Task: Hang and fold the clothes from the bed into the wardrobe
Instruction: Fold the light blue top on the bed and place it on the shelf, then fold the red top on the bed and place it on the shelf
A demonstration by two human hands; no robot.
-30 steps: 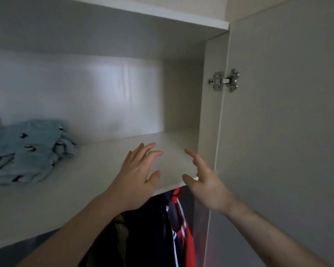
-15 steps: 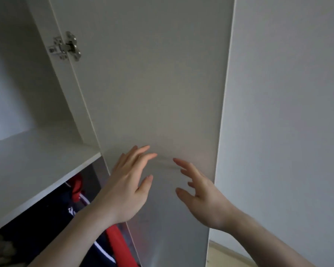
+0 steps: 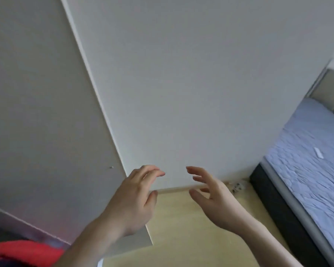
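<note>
plain white wall (image 3: 201,83) fills the view. both hands, left (image 3: 132,202) and right (image 3: 215,199), hover with loose fingers and an empty grip. beside the left one is the wardrobe door (image 3: 39,122), with red clothing (image 3: 25,251) low down. no clothes show on the bed (image 3: 314,151), so little seems left.

Wardrobe door (image 3: 46,112): smooth matt panel. Floor (image 3: 191,228): pale wood, slight sheen. Bed (image 3: 307,160): crinkled blue cloth.
</note>
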